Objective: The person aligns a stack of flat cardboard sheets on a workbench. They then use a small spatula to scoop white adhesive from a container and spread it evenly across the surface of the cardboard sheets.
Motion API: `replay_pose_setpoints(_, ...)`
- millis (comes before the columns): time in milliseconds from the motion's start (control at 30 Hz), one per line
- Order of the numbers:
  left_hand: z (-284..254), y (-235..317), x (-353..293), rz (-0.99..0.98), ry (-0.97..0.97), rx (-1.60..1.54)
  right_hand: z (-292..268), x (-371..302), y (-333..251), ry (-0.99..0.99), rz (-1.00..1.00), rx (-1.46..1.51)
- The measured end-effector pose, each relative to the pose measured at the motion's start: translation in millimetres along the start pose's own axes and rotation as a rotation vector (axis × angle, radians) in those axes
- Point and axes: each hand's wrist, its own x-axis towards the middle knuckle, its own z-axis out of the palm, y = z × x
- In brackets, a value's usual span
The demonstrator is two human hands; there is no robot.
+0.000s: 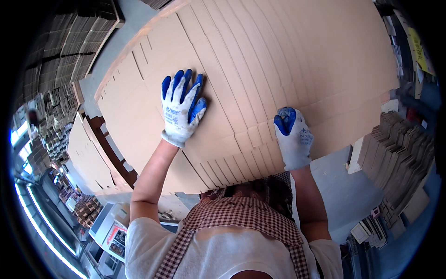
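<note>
A wide spread of flat brown cardboard sheets [139,97] lies before me, with slots cut in along its edges. Through the middle, the sheets overlap in narrow stepped strips [241,65]. My left hand [179,111], in a white glove with blue-coated fingers, rests flat on the left part of the cardboard, fingers spread. On the right, near the nearer side of the sheets, my right hand [295,137] wears a matching glove. Its fingers are curled in and closed against the cardboard; whatever they may grip is hidden.
Tall stacks of flat cardboard [69,42] stand at the far left. Another cardboard sheet [88,153] lies on a wooden frame at the left. Bundled cardboard [395,153] is piled at the right. A white machine [109,230] stands at the lower left.
</note>
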Motion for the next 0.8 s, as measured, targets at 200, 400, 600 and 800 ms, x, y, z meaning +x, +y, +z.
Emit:
replay_pose_setpoints(200, 13.2, 7.1, -14.3, -0.091, -0.047, 0.04, 1.4, 0.5, 0.5, 0.008, -0.013, -0.007)
replay_pose_setpoints(400, 20.5, 5.2, -17.8, -0.09, -0.014, 0.056, 4.7, -33.0, -16.1, -0.066, -0.258, 0.107)
replay_pose_setpoints(600, 21.7, 5.9, -19.6, -0.102, 0.009, 0.084, 28.1, -80.9, -29.7, -0.214, -0.306, 0.078)
replay_pose_setpoints(800, 25.2, 4.5, -20.8, -0.094, 0.03, 0.072, 37.4, -112.5, -32.6, -0.339, -0.228, 0.243)
